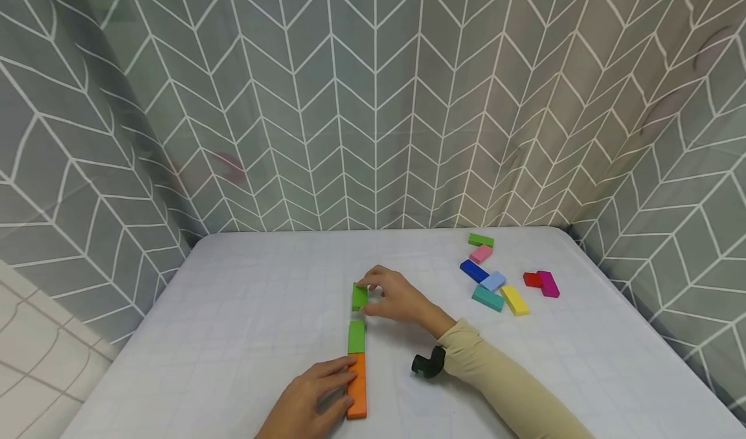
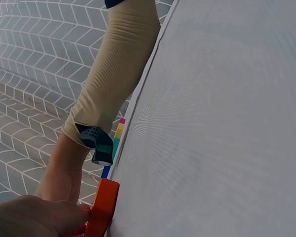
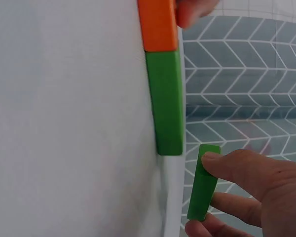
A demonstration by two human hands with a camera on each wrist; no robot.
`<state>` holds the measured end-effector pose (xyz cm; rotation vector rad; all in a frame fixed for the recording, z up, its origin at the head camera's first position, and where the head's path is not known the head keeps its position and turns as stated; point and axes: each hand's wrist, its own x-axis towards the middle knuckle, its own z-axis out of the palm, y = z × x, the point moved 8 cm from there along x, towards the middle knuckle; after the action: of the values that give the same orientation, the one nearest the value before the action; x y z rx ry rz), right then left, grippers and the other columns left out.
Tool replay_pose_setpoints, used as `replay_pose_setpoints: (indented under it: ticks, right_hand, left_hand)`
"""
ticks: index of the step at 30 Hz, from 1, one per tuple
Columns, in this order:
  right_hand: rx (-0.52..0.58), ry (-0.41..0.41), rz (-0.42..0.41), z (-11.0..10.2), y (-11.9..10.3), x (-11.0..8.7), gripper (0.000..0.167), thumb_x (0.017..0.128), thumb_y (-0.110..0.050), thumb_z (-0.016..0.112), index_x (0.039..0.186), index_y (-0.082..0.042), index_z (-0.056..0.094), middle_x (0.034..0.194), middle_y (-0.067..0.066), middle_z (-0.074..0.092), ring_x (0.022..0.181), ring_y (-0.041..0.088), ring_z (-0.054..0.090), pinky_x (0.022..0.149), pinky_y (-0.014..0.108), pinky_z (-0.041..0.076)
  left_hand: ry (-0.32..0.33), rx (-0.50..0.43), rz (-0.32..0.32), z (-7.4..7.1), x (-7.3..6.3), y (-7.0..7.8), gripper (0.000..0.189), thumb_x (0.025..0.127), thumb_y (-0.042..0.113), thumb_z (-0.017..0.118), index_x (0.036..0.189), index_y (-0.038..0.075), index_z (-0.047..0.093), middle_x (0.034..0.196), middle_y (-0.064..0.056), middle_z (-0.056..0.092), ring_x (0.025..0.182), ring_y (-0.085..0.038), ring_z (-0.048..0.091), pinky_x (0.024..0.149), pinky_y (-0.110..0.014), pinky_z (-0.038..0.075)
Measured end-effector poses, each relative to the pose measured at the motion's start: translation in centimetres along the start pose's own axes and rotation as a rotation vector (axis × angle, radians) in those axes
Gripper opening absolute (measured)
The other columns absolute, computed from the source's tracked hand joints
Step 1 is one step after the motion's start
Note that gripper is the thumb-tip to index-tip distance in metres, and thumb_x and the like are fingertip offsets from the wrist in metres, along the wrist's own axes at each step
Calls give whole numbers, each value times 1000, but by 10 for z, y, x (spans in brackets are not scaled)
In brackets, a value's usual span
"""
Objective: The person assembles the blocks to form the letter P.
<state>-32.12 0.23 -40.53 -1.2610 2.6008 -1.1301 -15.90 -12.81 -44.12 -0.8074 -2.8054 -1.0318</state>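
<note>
My right hand pinches a green block between thumb and fingers. In the right wrist view that held green block is beyond the end of the row. The row runs away from me in a line: an orange block nearest, then a second green block against its far end. A narrow gap separates the held block from this second one. My left hand rests its fingertips along the left side of the orange block, which shows as an orange-red end in the left wrist view.
At the table's back right lie loose blocks: green, pink, dark blue, light blue, teal, yellow, red and magenta. A patterned curtain hangs behind the white table.
</note>
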Motion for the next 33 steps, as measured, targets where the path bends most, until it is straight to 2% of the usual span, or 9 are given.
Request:
replay_pose_setpoints:
  ticks: [3, 8, 12, 17, 22, 27, 33]
  right_hand:
    - [-36, -42, 14, 9, 0, -2, 42, 88, -17, 85, 125, -2, 73, 121, 7, 63, 102, 25, 64, 82, 31, 56]
    - [-41, -85, -9, 16, -2, -9, 43, 91, -23, 84, 126, -1, 72, 122, 8, 63, 105, 23, 66, 87, 31, 55]
    - [-11, -65, -31, 16, -2, -12, 44, 91, -21, 83, 128, 0, 71, 124, 10, 62, 105, 24, 65, 86, 31, 54]
    - [15, -37, -35, 21, 2, -14, 43, 91, -20, 82, 129, -3, 71, 126, 8, 62, 105, 21, 63, 85, 31, 53]
    - [34, -3, -27, 25, 9, -15, 42, 91, -18, 82, 129, -6, 71, 128, 5, 62, 104, 18, 62, 86, 29, 52]
    - [60, 45, -70, 23, 11, -16, 39, 91, -16, 81, 128, -5, 70, 128, 7, 63, 105, 20, 63, 88, 31, 53]
    - [23, -11, -32, 17, 10, -21, 47, 95, -20, 78, 137, -4, 64, 131, 6, 62, 109, 19, 62, 92, 32, 52]
  left_hand:
    - [-1, -3, -1, 2, 0, 0, 44, 102, 39, 70, 132, 7, 73, 146, 4, 59, 130, -21, 57, 101, -45, 53]
    - [-19, 12, -8, 2, 1, 1, 44, 101, 39, 71, 132, 7, 73, 146, 5, 58, 130, -21, 57, 101, -45, 53]
    - [-13, 28, 10, 0, 1, 3, 45, 101, 40, 70, 132, 7, 73, 146, 4, 59, 129, -21, 58, 100, -45, 53]
    - [-8, 36, 0, 0, 0, 1, 45, 101, 40, 70, 130, 7, 74, 145, 4, 60, 129, -22, 58, 100, -45, 54]
    - [25, 44, 30, -1, -1, 2, 43, 101, 38, 72, 128, 6, 75, 144, 2, 61, 127, -23, 60, 99, -45, 54]
    - [64, 52, 60, -3, -1, 4, 40, 100, 35, 73, 127, 5, 75, 144, 2, 61, 126, -23, 60, 98, -45, 55]
    - [42, 36, 39, 0, 0, 4, 42, 101, 38, 72, 128, 6, 75, 144, 3, 60, 127, -24, 60, 99, -45, 55]
